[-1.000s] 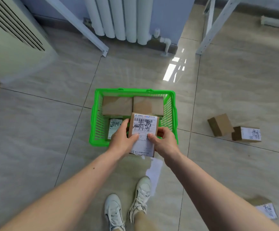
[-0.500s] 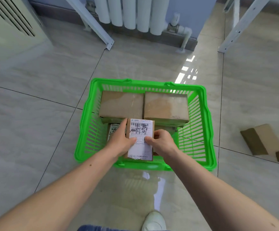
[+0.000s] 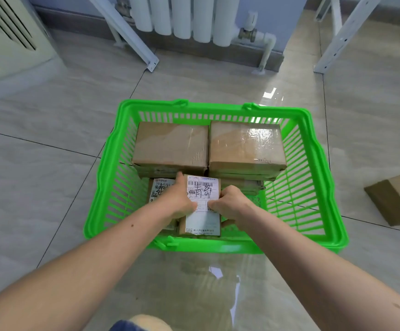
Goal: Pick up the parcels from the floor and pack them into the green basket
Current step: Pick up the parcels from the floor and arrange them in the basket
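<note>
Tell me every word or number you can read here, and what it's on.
"500-620": top of the label on the left parcel in the green basket.
Held parcel: large black handwritten characters, not clear enough to quote; barcode and small print too blurred.
Brown boxes: no readable text.

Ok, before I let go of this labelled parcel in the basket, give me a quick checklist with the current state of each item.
1. Both hands on the labelled parcel: ok, left hand and right hand grip its sides.
2. Parcel inside the green basket rim: ok, it sits behind the near wall.
3. Parcel resting on something: cannot tell, its underside is hidden.
4. Clear of the two stacked parcels at the back: ok, it lies in front of them.
5. Clear of the smaller labelled parcel to its left: cannot tell, the left hand covers the gap.
6. Floor finished: not ok, a parcel remains at right.
</note>
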The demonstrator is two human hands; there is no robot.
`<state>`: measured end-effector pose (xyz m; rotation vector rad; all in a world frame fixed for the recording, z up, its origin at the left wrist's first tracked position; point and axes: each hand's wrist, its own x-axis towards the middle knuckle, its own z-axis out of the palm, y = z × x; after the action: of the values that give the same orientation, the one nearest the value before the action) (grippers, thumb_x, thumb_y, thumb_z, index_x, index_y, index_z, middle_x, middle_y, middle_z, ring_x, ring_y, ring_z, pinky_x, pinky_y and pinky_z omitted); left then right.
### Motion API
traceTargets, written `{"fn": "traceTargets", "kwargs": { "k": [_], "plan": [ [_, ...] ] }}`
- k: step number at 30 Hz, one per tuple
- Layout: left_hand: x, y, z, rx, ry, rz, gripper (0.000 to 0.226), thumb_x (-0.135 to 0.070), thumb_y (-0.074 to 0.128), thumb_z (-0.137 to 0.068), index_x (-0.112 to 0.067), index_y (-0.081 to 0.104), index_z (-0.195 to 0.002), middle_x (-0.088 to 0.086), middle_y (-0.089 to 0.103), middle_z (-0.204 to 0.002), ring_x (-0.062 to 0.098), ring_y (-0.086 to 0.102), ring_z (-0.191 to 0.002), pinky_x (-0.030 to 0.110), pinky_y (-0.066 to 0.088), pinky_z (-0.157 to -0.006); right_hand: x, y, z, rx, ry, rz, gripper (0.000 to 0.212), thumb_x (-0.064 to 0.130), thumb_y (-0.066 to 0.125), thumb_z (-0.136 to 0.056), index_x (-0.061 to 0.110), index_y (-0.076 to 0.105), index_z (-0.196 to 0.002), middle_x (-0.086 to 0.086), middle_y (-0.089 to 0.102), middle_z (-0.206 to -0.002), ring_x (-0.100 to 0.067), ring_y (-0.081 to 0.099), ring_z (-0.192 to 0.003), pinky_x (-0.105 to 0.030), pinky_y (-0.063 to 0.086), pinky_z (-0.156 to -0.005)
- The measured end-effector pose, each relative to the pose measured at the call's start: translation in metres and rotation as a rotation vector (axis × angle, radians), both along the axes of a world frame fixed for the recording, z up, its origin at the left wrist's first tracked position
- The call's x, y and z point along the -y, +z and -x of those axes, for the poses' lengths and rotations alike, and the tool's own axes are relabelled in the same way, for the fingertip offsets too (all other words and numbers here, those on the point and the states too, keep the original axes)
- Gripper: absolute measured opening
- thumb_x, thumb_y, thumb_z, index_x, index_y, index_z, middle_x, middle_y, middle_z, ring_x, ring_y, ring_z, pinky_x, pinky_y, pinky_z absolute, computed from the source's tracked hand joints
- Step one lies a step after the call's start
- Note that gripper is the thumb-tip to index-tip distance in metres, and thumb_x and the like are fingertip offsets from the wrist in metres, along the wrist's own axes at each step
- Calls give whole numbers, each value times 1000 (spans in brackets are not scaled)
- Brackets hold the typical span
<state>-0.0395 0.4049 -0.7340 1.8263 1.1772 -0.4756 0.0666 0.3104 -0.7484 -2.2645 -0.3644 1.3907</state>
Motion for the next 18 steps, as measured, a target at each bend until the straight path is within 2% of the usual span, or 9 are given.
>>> {"fn": "traceTargets", "kwargs": {
  "k": [1, 3, 6, 8, 10, 13, 15, 18],
  "plan": [
    [1, 1, 0, 12, -6, 23, 89, -13, 66, -85, -17, 9, -153, 4, 62, -127, 23, 61, -110, 34, 52, -89, -1, 1, -2, 16, 3, 7, 24, 10, 57, -85, 1, 68, -104, -16, 72, -106, -33, 70, -99, -51, 60, -82],
    [1, 3, 0, 36, 10, 86, 80, -9, 65, -86, -18, 18, -149, 5, 62, -125, 22, 61, -107, 34, 52, -84, -2, 1, -5, 47, 21, 25, 23, 8, 55, -85, 0, 67, -103, -17, 72, -107, -34, 70, -99, -51, 59, -83],
    [-1, 1, -2, 40, 66, 181, 71, -8, 64, -88, -22, 24, -146, 6, 61, -125, 26, 61, -109, 44, 55, -89, -3, 2, -8, 63, 44, 42, 6, 7, 55, -86, 6, 59, -82, -18, 71, -110, -34, 69, -101, -52, 58, -85],
    [-3, -3, -1, 31, 81, 187, 71, -8, 64, -89, -22, 26, -147, 6, 61, -127, 26, 60, -112, 45, 53, -93, -5, 0, -8, 22, 16, 52, 15, 8, 56, -87, 11, 50, -74, -18, 69, -113, -34, 68, -104, -51, 57, -89],
    [-4, -6, 0, 24, 94, 170, 72, -10, 65, -88, -24, 26, -147, 6, 59, -130, 26, 59, -112, 44, 53, -93, -9, -3, -10, -72, -29, 62, 6, 12, 61, -86, 9, 55, -86, -17, 68, -115, -34, 66, -106, -49, 57, -89],
    [-4, -12, 0, -14, 65, 145, 74, -13, 67, -87, -29, 26, -147, 8, 56, -132, 27, 60, -111, 44, 55, -91, -12, -15, -17, -187, -38, 81, 37, 23, 70, -80, 8, 63, -113, -13, 67, -118, -31, 65, -109, -46, 55, -93],
    [-4, -15, 0, -15, 45, 135, 73, -12, 67, -88, -29, 28, -147, 5, 59, -128, 25, 60, -110, 41, 56, -89, -13, -26, -21, -201, 16, 86, 50, 29, 77, -73, 10, 63, -117, -9, 66, -122, -29, 63, -112, -47, 51, -100],
    [-8, -20, -1, -32, 27, 143, 74, -13, 67, -88, -30, 27, -147, 4, 60, -128, 25, 62, -109, 40, 58, -85, -17, -33, -25, -217, 55, 89, 48, 27, 79, -76, 10, 63, -118, -8, 66, -123, -28, 62, -113, -47, 51, -100]
  ]
}}
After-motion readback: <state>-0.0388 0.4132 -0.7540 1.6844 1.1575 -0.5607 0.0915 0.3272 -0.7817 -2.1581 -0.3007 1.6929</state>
